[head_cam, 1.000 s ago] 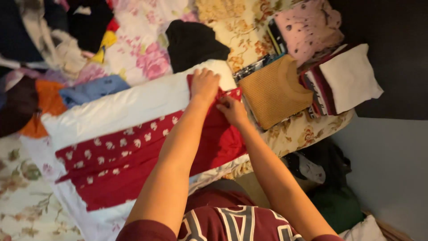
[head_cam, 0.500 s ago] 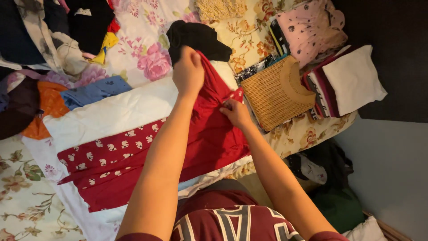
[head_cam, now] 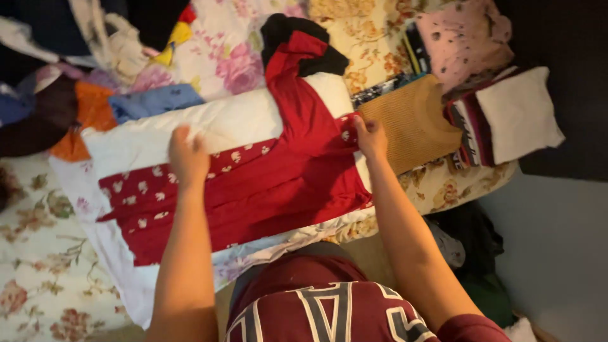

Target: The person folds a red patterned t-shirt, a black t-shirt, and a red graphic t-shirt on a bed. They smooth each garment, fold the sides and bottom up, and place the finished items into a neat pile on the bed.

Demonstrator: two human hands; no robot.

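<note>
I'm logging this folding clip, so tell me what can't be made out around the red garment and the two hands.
Head view only:
- Left hand: blurred, so its grip on the red garment is unclear.
- Right hand: fingertips lie in the cloth's edge; a pinch cannot be confirmed.
- White pillow: lower part covered by the garment.
- Black garment: partly hidden under the red sleeve.
</note>
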